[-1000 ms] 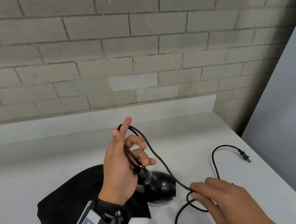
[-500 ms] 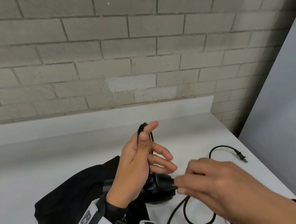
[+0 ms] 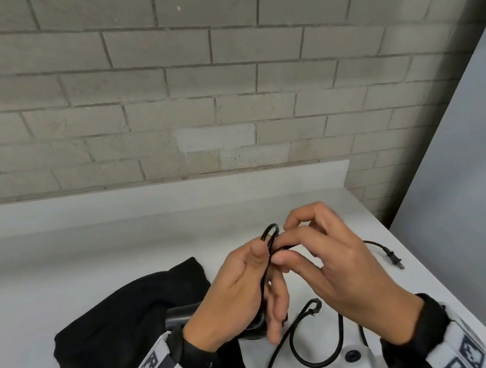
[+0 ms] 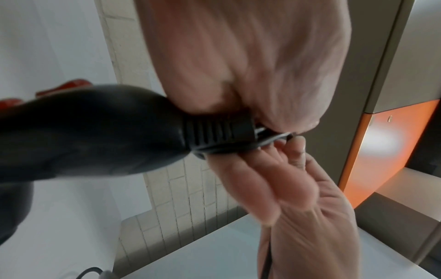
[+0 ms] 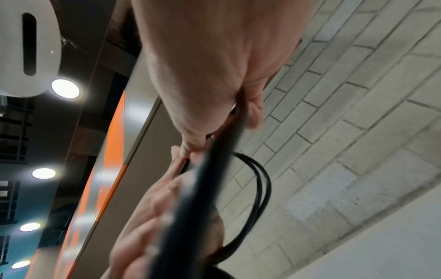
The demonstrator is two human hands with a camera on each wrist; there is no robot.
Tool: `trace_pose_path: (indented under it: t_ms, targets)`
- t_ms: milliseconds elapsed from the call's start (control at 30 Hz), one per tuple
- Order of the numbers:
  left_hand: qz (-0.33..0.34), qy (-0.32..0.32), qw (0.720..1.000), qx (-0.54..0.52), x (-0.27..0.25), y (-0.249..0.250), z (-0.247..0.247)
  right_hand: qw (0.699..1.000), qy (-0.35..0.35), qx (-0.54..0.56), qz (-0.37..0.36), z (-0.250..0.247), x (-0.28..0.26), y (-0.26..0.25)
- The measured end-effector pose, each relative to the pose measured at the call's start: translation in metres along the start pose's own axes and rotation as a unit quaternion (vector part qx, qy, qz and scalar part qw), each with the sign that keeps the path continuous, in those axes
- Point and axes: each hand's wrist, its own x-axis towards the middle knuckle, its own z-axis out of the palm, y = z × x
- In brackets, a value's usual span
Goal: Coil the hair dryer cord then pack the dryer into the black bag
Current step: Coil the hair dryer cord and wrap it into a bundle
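1. The cord is thin, black and limp; I judge it light and springy, likely to unwind unless each loop is pinned, so the place to hold it is where the loops cross, against my palm.
2. A small double loop stands up above my left hand, its long axis roughly upright. The slack runs down over the worktop in a loose curve, and the plug lies flat near the right edge, prongs pointing toward the near right.
3. The dryer hangs from my left hand, above the worktop's near edge, with its ribbed strain relief up at my fingers and its body pointing down. It looks smooth and hard, heavier than the cord, so I judge it the part that wants a firm grip.
4. My left hand closes thumb and fingers around the gathered loops; my right hand pinches a strand just beside it, feeding another turn.
5. The black bag lies crumpled on the worktop under my left wrist, soft cloth, not yet filled.
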Motion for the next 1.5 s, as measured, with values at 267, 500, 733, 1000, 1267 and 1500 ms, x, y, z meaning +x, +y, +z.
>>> trace_pose_path:
  t_ms: [267,500,733,1000,1267,1500]
  targets:
    - [-0.010,-0.054,0.998,-0.045,-0.004,-0.002,-0.007,0.986,-0.122,0.107,0.044,-0.003,0.006,0.013]
    - [0.028,0.025,0.998,-0.046,-0.010,-0.003,-0.004,0.995,-0.039,0.084,0.046,0.005,0.005,0.019]
    - [0.042,0.061,0.997,-0.019,-0.013,-0.009,-0.010,0.994,-0.014,0.076,0.073,0.010,0.006,0.019]
    - [0.054,0.137,0.987,-0.071,-0.011,-0.009,-0.007,0.925,-0.009,0.238,0.298,0.023,-0.006,0.015]
    - [0.077,0.284,0.950,-0.099,-0.006,-0.009,-0.009,0.716,0.076,0.514,0.466,0.039,-0.051,-0.002]
    - [0.079,0.241,0.962,-0.102,-0.005,-0.012,-0.003,0.857,0.151,0.305,0.388,0.045,-0.063,-0.004]
